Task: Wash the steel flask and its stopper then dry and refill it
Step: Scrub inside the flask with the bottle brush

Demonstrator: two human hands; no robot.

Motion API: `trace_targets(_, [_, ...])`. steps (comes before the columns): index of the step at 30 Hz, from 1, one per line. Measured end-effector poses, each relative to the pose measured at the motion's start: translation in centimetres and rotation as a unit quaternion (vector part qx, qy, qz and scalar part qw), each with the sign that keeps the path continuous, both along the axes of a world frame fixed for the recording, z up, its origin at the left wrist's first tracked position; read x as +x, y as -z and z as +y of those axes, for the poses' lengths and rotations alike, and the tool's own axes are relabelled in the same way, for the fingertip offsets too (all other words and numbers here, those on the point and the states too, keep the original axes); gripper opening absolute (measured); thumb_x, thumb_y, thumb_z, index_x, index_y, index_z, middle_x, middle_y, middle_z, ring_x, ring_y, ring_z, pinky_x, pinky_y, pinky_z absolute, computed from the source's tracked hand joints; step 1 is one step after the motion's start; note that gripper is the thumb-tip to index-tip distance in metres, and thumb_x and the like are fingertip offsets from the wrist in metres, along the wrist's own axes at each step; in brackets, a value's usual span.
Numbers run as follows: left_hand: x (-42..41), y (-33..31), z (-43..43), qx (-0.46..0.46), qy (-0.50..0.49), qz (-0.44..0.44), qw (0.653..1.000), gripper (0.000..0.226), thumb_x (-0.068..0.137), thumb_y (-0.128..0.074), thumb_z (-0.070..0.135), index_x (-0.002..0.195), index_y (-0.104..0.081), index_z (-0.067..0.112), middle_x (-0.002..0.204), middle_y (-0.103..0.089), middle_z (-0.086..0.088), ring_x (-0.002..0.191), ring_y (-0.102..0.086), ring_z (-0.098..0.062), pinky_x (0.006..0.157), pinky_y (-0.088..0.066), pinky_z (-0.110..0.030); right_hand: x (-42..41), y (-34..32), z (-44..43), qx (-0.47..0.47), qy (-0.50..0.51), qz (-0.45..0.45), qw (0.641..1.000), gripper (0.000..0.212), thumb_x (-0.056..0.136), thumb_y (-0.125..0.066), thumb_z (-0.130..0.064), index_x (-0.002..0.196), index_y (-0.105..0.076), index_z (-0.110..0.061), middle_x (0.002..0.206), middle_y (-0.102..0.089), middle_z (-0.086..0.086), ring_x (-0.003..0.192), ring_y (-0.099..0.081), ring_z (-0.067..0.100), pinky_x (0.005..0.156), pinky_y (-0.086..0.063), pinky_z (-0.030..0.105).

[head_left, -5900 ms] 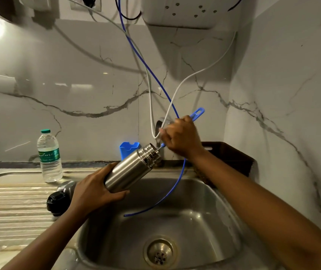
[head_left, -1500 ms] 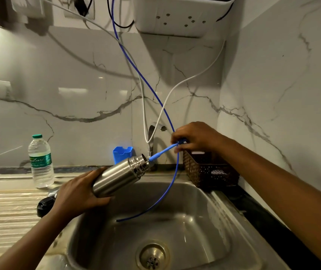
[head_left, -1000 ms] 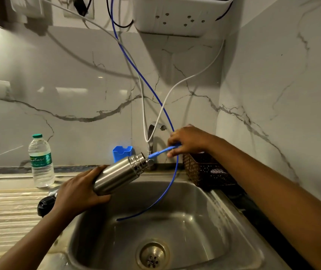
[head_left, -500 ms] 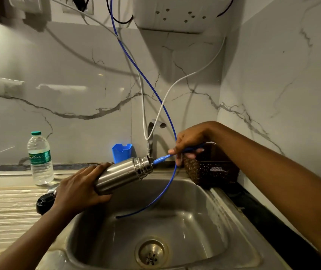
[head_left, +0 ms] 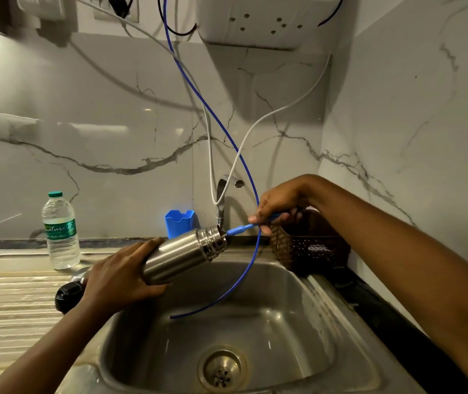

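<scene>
— Why is the flask (head_left: 181,258) tilted over the sink (head_left: 298,322)?
— So drips land in the basin, I'd guess. The grip of the left hand (head_left: 119,277) is wrapped round its body. The mouth faces the right hand (head_left: 278,206), whose grip pinches a blue brush handle (head_left: 244,228) poked inside.
— Any writing?
— The water bottle (head_left: 60,237) label shows "nature"; the rest is too small.

Uncapped steel flask (head_left: 181,258), aslant above sink (head_left: 298,314)
</scene>
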State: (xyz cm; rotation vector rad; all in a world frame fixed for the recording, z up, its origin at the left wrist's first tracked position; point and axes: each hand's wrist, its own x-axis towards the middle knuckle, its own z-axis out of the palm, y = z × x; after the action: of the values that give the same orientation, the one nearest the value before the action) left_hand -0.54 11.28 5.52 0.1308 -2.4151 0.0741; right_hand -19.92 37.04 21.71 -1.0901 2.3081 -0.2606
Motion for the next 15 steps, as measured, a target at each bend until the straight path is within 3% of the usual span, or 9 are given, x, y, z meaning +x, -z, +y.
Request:
trace_targets(2, [-0.1,0.2,-0.3,0.009,-0.011,0.001,1.000,0.087,0.056,-0.050,0.075,0.128,-0.056,0.027,0.098,-0.071,0.000,0.072,-0.068,-0.023,0.051,-0.039,-0.022,0.2,0.6,-0.5,-0.009,0.002,0.052,0.999,0.039,0.093,-0.051,-0.044,0.087,-0.068,-0.009,0.051,-0.051,-0.002,0.041,-0.038,0.009,0.044,-0.033,0.021])
trace_targets(4, [0.0,0.1,-0.6,0.036,-0.025,0.007,0.999,0.090,0.053,-0.047,0.078,0.131,-0.053,0.032,0.099,-0.071,0.002,0.076,-0.068,-0.022,0.054,-0.036,-0.023,0.9,1.7,-0.9,-0.067,-0.079,0.265,0.959,0.032,0.088,-0.058,-0.044,0.092,-0.067,-0.014,0.067,-0.060,-0.006,0.058,-0.050,0.009,0.055,-0.037,0.020])
trace_targets(6, [0.1,-0.1,-0.4,0.074,-0.024,0.013,0.997,0.095,0.050,-0.045,0.081,0.133,-0.049,0.036,0.100,-0.070,0.006,0.080,-0.066,-0.019,0.057,-0.034,-0.024,0.8,3.0,-0.7,-0.144,-0.178,0.504,0.833,0.024,0.086,-0.062,-0.042,0.092,-0.066,-0.019,0.074,-0.057,-0.010,0.067,-0.053,0.007,0.055,-0.033,0.016])
trace_targets(7, [0.0,-0.1,-0.3,0.087,-0.018,0.012,0.996,0.097,0.048,-0.044,0.082,0.134,-0.047,0.037,0.101,-0.070,0.007,0.081,-0.065,-0.017,0.057,-0.034,-0.024,0.6,3.6,-0.4,-0.182,-0.219,0.569,0.772,0.020,0.086,-0.064,-0.038,0.090,-0.067,-0.018,0.073,-0.058,-0.008,0.066,-0.055,0.009,0.052,-0.029,0.013])
trace_targets(8, [0.0,0.0,-0.2,0.093,-0.012,0.008,0.996,0.098,0.048,-0.044,0.082,0.135,-0.046,0.037,0.102,-0.069,0.007,0.081,-0.064,-0.015,0.058,-0.034,-0.023,0.6,3.9,-0.1,-0.207,-0.246,0.592,0.739,0.019,0.086,-0.064,-0.035,0.087,-0.068,-0.017,0.070,-0.059,-0.006,0.062,-0.056,0.011,0.050,-0.027,0.012])
trace_targets(9, [-0.1,0.1,-0.3,0.091,-0.008,0.007,0.996,0.098,0.048,-0.045,0.082,0.135,-0.046,0.038,0.102,-0.069,0.007,0.081,-0.063,-0.014,0.057,-0.035,-0.023,0.5,3.9,0.0,-0.201,-0.251,0.592,0.739,0.020,0.088,-0.062,-0.036,0.087,-0.069,-0.016,0.068,-0.060,-0.005,0.058,-0.055,0.011,0.049,-0.028,0.014])
trace_targets(11, [-0.1,0.2,-0.6,0.064,-0.002,0.011,0.998,0.094,0.050,-0.049,0.079,0.134,-0.049,0.036,0.102,-0.069,0.007,0.080,-0.065,-0.016,0.056,-0.037,-0.023,1.4,3.2,-0.2,-0.140,-0.207,0.504,0.827,0.028,0.092,-0.054,-0.040,0.088,-0.069,-0.017,0.062,-0.055,-0.006,0.054,-0.048,0.007,0.051,-0.032,0.017])
trace_targets(13, [0.0,0.1,-0.6,0.023,0.004,0.005,1.000,0.087,0.054,-0.052,0.074,0.129,-0.054,0.031,0.098,-0.071,0.004,0.073,-0.067,-0.019,0.053,-0.036,-0.021,1.8,1.9,-0.4,-0.079,-0.137,0.270,0.950,0.033,0.094,-0.051,-0.039,0.084,-0.069,-0.012,0.053,-0.048,-0.007,0.044,-0.039,0.005,0.047,-0.030,0.016])
trace_targets(15, [-0.1,0.0,-0.2,-0.007,0.006,0.004,1.000,0.082,0.055,-0.052,0.070,0.124,-0.057,0.026,0.094,-0.071,0.002,0.068,-0.068,-0.020,0.051,-0.033,-0.018,1.3,1.0,-0.4,-0.012,-0.058,0.022,0.998,0.039,0.096,-0.046,-0.038,0.083,-0.067,-0.008,0.045,-0.042,-0.006,0.035,-0.030,0.005,0.037,-0.026,0.016])
